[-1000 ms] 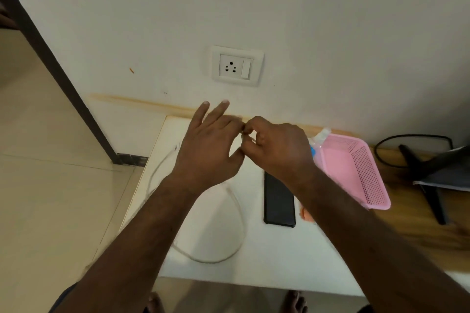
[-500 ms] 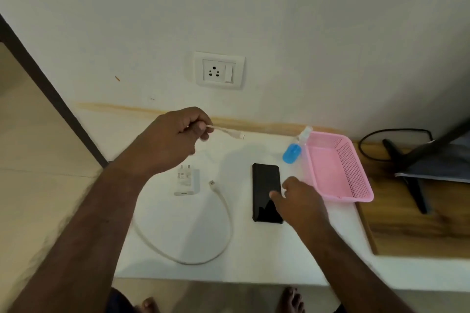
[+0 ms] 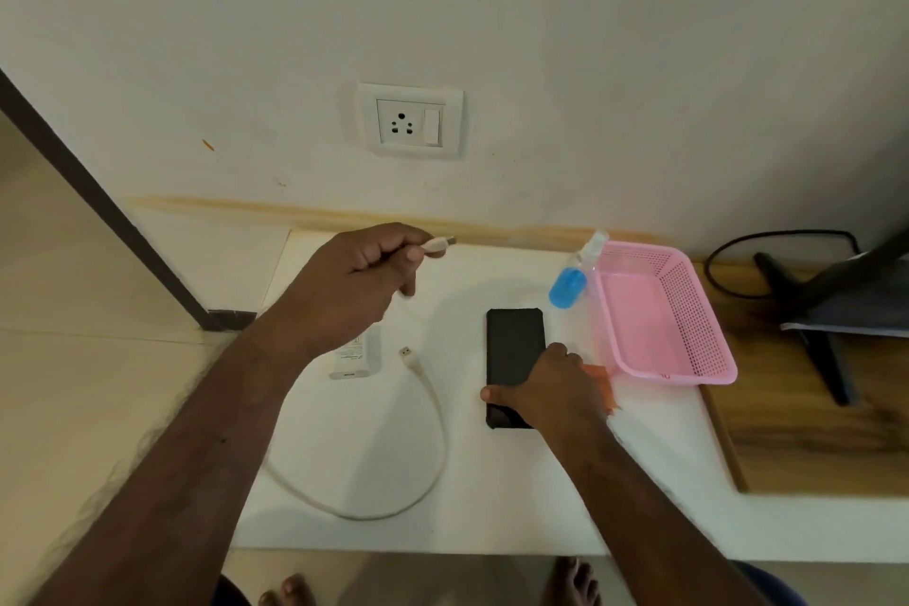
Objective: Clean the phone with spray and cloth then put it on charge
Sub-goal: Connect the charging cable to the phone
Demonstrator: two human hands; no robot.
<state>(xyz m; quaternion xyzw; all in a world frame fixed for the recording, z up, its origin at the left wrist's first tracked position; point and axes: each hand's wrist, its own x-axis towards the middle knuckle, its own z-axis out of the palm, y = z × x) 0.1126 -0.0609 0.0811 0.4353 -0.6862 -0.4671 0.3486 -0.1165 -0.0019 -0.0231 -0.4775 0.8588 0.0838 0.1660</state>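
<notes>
On the white bench (image 3: 492,497), the right hand (image 3: 551,389) grips the black phone (image 3: 514,344); the left hand (image 3: 354,281) pinches the cable (image 3: 433,433) plug in curled fingers (image 3: 410,253).

I see a plain off-white wall (image 3: 541,15) filling the top, with 1 white socket plate (image 3: 410,120) at 12 o'clock. A dark door frame (image 3: 98,207) slants down at 9 o'clock beside pale floor tiles (image 3: 59,359). The white tabletop (image 3: 492,507) sits centre; at 3 o'clock lies a wooden surface (image 3: 811,448) (black stand (image 3: 806,325) and cable (image 3: 728,261) on it). Light is dim and warm.
</notes>
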